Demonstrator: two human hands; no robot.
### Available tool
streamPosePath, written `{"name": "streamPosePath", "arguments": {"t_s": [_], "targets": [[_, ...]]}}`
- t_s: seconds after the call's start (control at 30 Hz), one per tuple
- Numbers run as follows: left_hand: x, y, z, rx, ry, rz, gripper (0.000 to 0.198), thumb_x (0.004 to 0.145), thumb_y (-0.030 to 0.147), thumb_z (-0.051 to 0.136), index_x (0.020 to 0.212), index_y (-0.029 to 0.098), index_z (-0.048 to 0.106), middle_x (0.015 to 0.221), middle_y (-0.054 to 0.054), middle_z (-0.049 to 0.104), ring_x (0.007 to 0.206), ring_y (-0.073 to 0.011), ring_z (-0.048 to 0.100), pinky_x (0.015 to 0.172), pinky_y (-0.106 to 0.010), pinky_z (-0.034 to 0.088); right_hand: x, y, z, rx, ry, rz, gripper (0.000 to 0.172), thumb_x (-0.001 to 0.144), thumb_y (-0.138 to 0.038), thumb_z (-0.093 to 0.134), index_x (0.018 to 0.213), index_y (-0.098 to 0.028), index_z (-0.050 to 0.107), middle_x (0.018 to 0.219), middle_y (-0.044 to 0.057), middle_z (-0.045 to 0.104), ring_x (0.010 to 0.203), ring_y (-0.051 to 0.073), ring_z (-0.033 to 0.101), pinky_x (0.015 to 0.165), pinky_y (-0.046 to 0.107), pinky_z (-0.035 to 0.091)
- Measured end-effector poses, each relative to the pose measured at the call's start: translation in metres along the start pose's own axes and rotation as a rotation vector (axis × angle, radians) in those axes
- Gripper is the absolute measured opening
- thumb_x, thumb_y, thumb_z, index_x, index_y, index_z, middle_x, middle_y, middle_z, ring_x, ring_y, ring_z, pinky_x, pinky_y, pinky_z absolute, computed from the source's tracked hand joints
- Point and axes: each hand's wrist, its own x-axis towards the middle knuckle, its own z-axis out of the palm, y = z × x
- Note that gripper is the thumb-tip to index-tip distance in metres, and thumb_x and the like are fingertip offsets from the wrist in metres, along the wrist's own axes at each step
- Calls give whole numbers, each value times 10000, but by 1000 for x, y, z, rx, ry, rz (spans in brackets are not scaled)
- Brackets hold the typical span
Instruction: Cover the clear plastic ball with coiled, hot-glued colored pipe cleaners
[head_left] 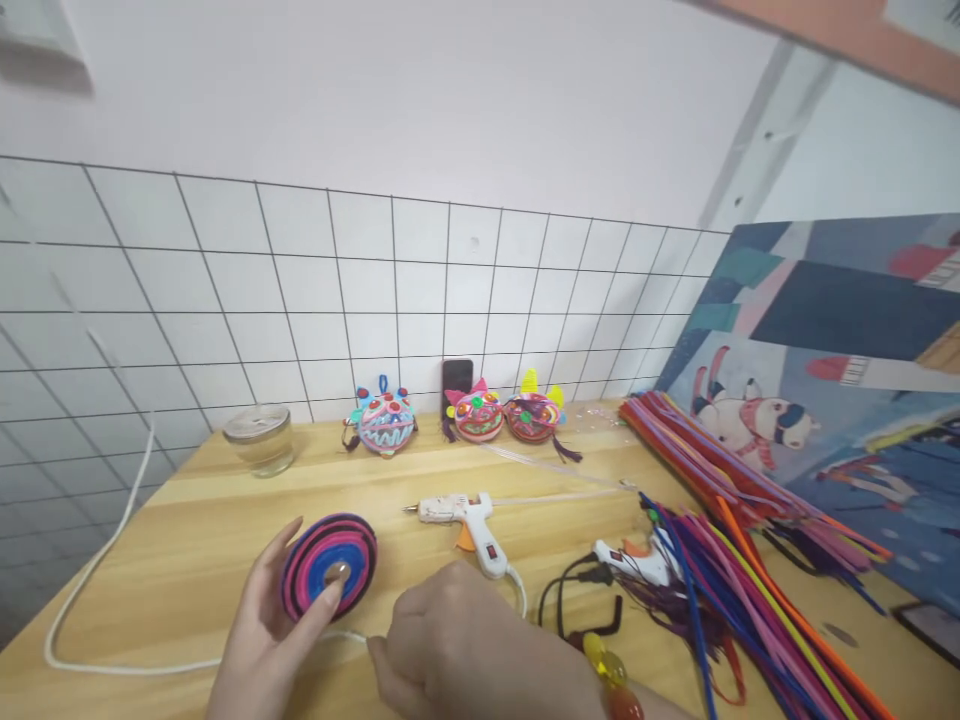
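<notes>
Nearest, the right hand (450, 635) curls its fingers inward, though whether around anything I cannot tell; just left of it, the left hand (270, 630) pinches a coiled striped disc (330, 552) between thumb and fingers above the wooden table (180, 540). Beyond lies a white glue gun (472, 514), then, toward the back left, a lidded glass jar (267, 452) whose contents are unclear. Behind the table, a wire grid (447, 313) stands against the white wall (375, 110).
</notes>
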Motion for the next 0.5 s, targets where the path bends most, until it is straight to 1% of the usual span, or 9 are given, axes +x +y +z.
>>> {"name": "streamPosePath", "arguments": {"t_s": [0.07,0.13,0.2,0.27,0.33,0.4,0.47,0.5], "targets": [[0,2,1,-1,13,-17,805,567,499,742,1277,271,439,1217,-82,551,1201,-359,461,1053,-515,302,1,-1,-2,-38,-6,-36,284,818,-212,527,535,-197,550,490,-40,620,378,109,452,384,278,166],[-1,3,2,-8,19,-20,788,568,503,740,1263,270,450,1243,-81,539,1215,-361,449,1060,-514,291,4,1,-7,-32,-59,-53,333,854,-298,520,539,-200,565,495,-48,631,388,112,479,381,273,173],[-3,5,3,-20,12,-27,771,578,503,734,1257,274,449,1257,-82,531,1218,-364,447,1058,-520,294,7,6,-14,24,-168,-12,406,883,-441,487,579,-201,606,528,-43,655,433,118,532,399,257,245],[-4,6,3,-30,1,-34,764,585,499,732,1256,273,444,1256,-87,530,1216,-368,448,1052,-529,301,8,17,-22,108,-289,58,451,881,-538,445,669,-198,652,597,-18,690,503,128,586,460,241,331],[-5,8,3,-31,-12,-32,754,594,496,731,1251,265,442,1252,-97,528,1211,-372,450,1046,-537,306,5,29,-30,161,-359,110,419,899,-512,436,776,-189,673,674,15,720,573,142,625,526,233,377],[-7,11,2,-30,-24,-26,726,608,501,721,1238,265,448,1248,-98,526,1207,-373,452,1048,-545,300,-3,41,-37,180,-382,152,367,912,-465,447,863,-179,672,718,38,732,620,153,646,551,227,388],[-9,14,3,-23,-37,-28,691,627,514,703,1224,272,454,1240,-91,530,1207,-372,451,1053,-553,286,-16,51,-43,194,-399,200,332,907,-448,466,907,-182,666,744,41,732,651,151,652,558,214,392],[-9,15,3,-14,-44,-31,679,636,522,692,1221,274,454,1236,-89,534,1208,-372,451,1054,-557,284,-24,55,-46,205,-412,226,302,904,-434,480,906,-196,665,752,26,730,660,139,650,565,200,394]]}}
